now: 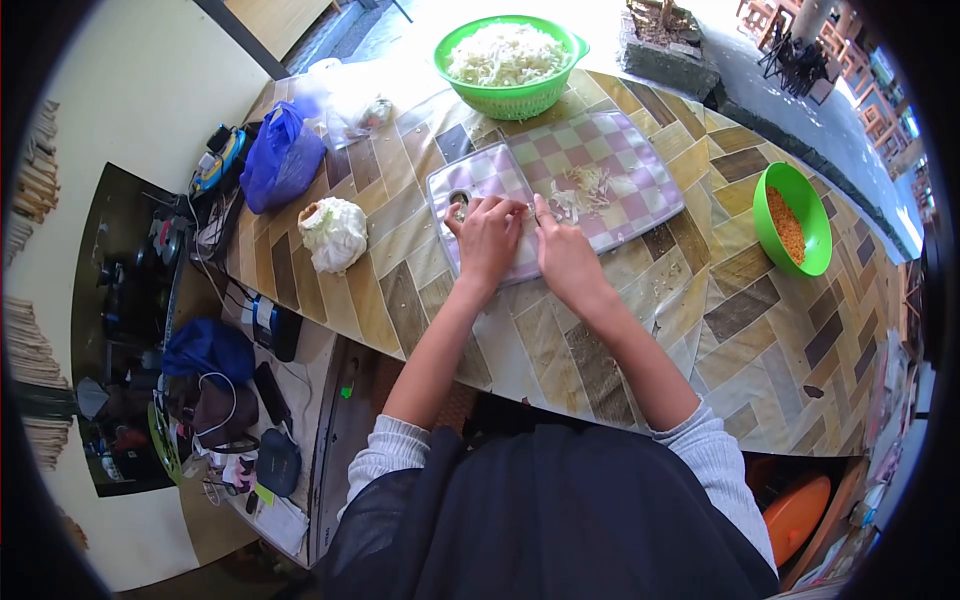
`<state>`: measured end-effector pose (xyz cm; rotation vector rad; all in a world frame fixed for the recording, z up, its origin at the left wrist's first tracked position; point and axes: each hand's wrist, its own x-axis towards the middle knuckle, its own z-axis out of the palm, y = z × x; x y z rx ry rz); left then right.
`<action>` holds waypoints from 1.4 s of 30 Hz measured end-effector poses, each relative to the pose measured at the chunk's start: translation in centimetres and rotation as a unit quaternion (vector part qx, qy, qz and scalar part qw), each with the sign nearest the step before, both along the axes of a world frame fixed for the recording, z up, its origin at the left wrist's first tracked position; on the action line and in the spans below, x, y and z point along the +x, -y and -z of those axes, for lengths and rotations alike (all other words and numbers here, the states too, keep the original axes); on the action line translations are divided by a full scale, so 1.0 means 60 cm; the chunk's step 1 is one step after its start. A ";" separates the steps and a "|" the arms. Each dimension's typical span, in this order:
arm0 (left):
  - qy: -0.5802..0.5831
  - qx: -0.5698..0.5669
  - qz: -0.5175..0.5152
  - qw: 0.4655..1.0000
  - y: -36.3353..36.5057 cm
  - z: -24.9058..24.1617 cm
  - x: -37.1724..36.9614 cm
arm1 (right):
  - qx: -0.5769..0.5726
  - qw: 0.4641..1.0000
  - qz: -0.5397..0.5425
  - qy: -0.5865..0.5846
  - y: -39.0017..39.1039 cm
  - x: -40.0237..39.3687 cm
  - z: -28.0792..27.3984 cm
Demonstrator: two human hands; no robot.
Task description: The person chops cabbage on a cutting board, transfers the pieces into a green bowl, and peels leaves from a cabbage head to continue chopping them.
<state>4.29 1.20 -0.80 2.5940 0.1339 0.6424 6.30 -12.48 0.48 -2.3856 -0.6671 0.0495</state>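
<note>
The checked board [640, 185] lies on the table [430, 300], with thin white shreds [590, 190] on it. The left hand [487, 235] is on the board, fingers bent and pressing down. A small dark, round thing [458, 198] peeks out by its fingers. The right hand [568, 258] is curled up at the board's near edge, thumb out, just beside the left hand. I cannot tell what it grips.

Just behind the board stands a green basket [510, 103] full of white shreds. Left of the board sits a crinkly white ball [335, 238] with a brown top. Farther left is a blue bag [283, 160]. Well to the right of the board is a green bowl [820, 235] with orange bits [785, 228] inside. Papers [283, 523] lie far down to the board's left, their print too small to read.
</note>
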 end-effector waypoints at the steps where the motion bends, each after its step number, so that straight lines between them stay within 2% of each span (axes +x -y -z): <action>1: -0.004 -0.006 0.000 1.000 -0.001 -0.001 0.002 | 0.021 1.000 -0.012 -0.001 0.007 0.000 -0.006; 3: -0.024 -0.018 0.003 1.000 -0.003 -0.010 0.005 | 0.063 0.997 -0.038 -0.003 0.019 -0.007 -0.028; 6: -0.050 -0.029 0.011 0.998 -0.006 -0.018 0.006 | 0.002 0.999 -0.025 -0.026 0.019 -0.030 -0.021; 12: -0.053 -0.033 0.001 0.998 -0.006 -0.019 0.007 | -0.111 0.994 0.003 0.011 0.002 -0.050 -0.006; 14: -0.065 -0.064 -0.008 0.996 -0.005 -0.021 0.006 | -0.055 0.998 0.006 0.022 -0.006 -0.033 0.009; 15: -0.058 -0.043 -0.015 0.997 -0.005 -0.019 0.005 | -0.026 0.999 0.008 0.029 -0.009 -0.022 0.010; 17: -0.043 -0.003 -0.027 0.999 -0.006 -0.009 0.004 | 0.022 1.000 0.000 -0.019 -0.003 -0.008 -0.009; 21: -0.032 -0.023 -0.007 0.999 -0.009 -0.003 0.000 | 0.082 0.994 -0.007 -0.068 0.019 -0.018 -0.046; 24: -0.013 -0.021 0.001 1.000 -0.007 0.002 -0.002 | 0.048 0.997 -0.009 -0.064 0.022 -0.040 -0.042; 30: -0.003 -0.013 -0.003 1.000 -0.006 0.008 -0.005 | -0.059 0.998 0.018 0.024 -0.001 -0.051 0.003; 33: -0.019 -0.018 -0.021 0.999 -0.009 0.003 -0.004 | 0.030 0.999 -0.011 -0.020 -0.006 -0.011 -0.008; 36: -0.052 -0.034 -0.034 0.997 -0.011 -0.012 0.000 | 0.068 0.996 -0.023 -0.054 0.011 -0.004 -0.035; 39: -0.075 -0.047 -0.041 0.995 -0.014 -0.022 0.000 | 0.089 0.994 -0.027 -0.053 0.019 -0.024 -0.030; 42: -0.067 -0.046 -0.025 0.996 -0.016 -0.016 0.000 | 0.032 0.998 -0.031 -0.038 0.021 -0.040 -0.028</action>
